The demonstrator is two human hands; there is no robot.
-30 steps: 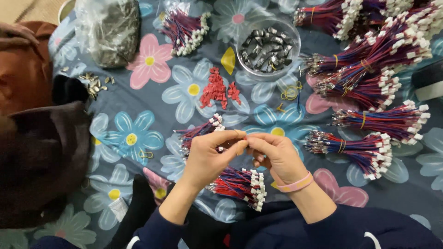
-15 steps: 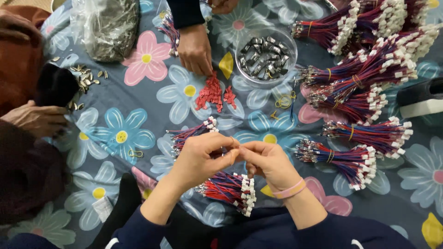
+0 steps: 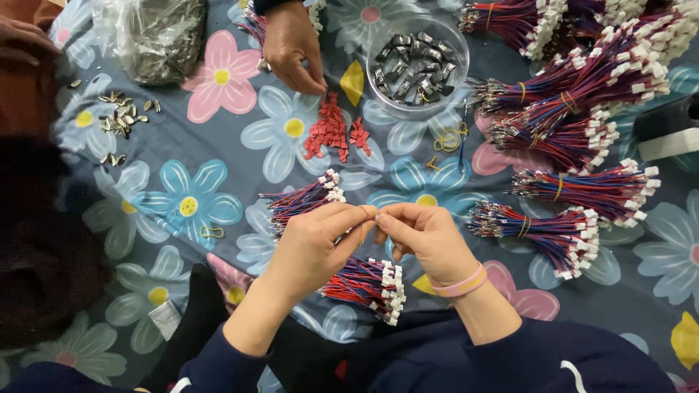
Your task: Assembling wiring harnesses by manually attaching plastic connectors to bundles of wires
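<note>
Both hands meeting fingertip to fingertip: left hand (image 3: pixel 309 247) and right hand (image 3: pixel 426 240) pinching something small, too tiny to identify, above wire bundle (image 3: pixel 364 284) on lap. Best kept pinched close, over floral cloth (image 3: pixel 218 145), clear of co-worker's hand (image 3: pixel 291 44).

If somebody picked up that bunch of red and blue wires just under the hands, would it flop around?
Probably a little. The wire bundle is made of thin strands, so its ends would likely droop. It looks tied together, so it should lift as one bunch. It seems light, and its white plugs shouldn't roll.
</note>
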